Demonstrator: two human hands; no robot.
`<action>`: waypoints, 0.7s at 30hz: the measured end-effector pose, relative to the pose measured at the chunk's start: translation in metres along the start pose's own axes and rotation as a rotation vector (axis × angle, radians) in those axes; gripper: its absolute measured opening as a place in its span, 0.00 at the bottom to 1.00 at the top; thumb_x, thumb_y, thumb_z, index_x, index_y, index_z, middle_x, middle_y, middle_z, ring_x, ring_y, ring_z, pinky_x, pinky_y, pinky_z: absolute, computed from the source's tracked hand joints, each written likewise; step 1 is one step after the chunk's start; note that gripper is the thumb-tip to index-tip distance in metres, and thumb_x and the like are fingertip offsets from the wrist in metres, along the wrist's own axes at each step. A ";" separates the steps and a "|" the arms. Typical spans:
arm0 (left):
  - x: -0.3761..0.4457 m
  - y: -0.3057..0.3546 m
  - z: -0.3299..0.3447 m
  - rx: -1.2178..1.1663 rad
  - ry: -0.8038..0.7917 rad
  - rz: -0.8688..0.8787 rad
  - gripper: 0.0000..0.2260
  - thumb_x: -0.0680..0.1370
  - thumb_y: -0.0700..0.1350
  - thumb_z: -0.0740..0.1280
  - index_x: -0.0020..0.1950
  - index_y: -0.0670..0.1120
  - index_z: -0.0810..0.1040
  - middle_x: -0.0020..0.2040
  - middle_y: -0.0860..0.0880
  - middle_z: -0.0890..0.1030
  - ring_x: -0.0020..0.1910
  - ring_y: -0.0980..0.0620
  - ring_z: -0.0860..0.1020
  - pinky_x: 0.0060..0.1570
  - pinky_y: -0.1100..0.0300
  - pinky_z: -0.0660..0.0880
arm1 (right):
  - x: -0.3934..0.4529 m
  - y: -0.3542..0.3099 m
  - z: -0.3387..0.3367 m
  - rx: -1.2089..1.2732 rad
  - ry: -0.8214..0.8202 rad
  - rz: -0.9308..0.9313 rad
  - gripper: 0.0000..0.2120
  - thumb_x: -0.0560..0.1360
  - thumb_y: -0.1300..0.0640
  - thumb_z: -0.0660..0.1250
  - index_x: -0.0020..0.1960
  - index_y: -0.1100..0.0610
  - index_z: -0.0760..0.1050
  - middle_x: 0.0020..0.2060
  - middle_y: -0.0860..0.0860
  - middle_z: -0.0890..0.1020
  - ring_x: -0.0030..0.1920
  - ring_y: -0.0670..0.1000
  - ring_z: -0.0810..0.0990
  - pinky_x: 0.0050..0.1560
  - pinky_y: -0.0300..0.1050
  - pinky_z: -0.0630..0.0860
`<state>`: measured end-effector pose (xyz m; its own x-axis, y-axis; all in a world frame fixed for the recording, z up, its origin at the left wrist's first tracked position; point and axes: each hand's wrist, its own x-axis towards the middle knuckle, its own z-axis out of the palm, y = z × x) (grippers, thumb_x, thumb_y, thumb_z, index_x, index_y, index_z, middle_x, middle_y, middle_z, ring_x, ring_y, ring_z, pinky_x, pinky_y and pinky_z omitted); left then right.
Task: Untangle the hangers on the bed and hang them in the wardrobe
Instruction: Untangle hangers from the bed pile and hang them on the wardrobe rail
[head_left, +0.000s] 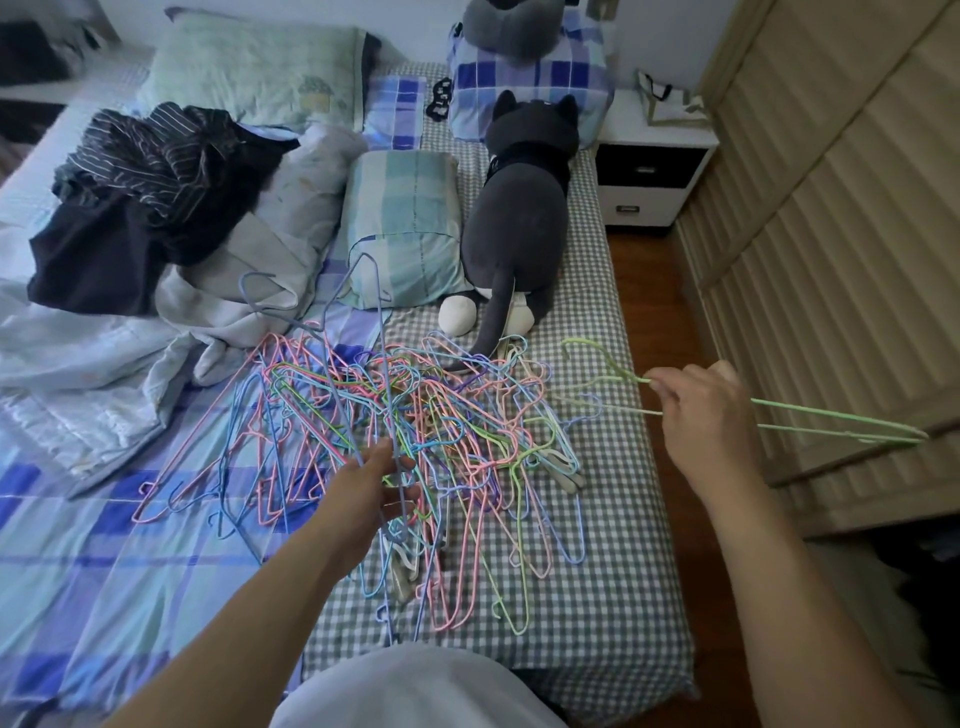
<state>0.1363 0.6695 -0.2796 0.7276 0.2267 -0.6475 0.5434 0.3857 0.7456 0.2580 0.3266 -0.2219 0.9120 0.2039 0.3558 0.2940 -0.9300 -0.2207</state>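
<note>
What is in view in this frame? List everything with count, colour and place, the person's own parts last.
tangled hangers: too many to count, pink, blue, green, purple, white; heaped on the bed's near half
green hanger: one, pale green; pulled right of the heap, in the right grip
blue hanger: one, blue; raised above the heap, in the left grip
bed: one, grey-white check sheet
quilt: one, blue plaid; left side
dark clothes: one pile, black striped; upper left
pillows: three, pale green, teal striped and blue check; head end
plush cat: one, grey; beside the teal pillow
nightstand: one, white and black; right of the bed
wardrobe: beige slatted doors; far right
left hand: grips the blue hanger
right hand: pinches the green hanger
</note>
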 end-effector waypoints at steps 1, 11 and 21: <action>0.001 -0.001 0.001 0.000 -0.005 0.002 0.17 0.84 0.52 0.61 0.67 0.42 0.72 0.59 0.38 0.78 0.41 0.42 0.80 0.35 0.54 0.80 | -0.002 0.003 -0.002 -0.017 0.009 0.019 0.09 0.78 0.63 0.67 0.54 0.57 0.84 0.36 0.53 0.81 0.38 0.54 0.68 0.39 0.49 0.67; 0.005 0.009 -0.005 0.288 -0.113 0.172 0.19 0.82 0.52 0.65 0.72 0.52 0.70 0.60 0.48 0.80 0.56 0.44 0.81 0.56 0.44 0.77 | -0.058 -0.050 -0.053 1.202 0.392 1.198 0.09 0.82 0.58 0.61 0.49 0.53 0.80 0.33 0.47 0.75 0.34 0.47 0.76 0.36 0.42 0.75; -0.056 -0.023 -0.013 0.462 -0.471 0.112 0.20 0.78 0.50 0.71 0.66 0.45 0.71 0.56 0.43 0.77 0.46 0.51 0.79 0.40 0.53 0.80 | -0.141 -0.202 -0.056 1.851 0.278 1.204 0.08 0.85 0.58 0.55 0.52 0.55 0.72 0.42 0.51 0.85 0.44 0.50 0.86 0.26 0.35 0.72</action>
<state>0.0778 0.6592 -0.2631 0.8381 -0.2118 -0.5027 0.5013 -0.0643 0.8629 0.0536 0.4685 -0.1764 0.8134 -0.2608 -0.5199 -0.1910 0.7246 -0.6622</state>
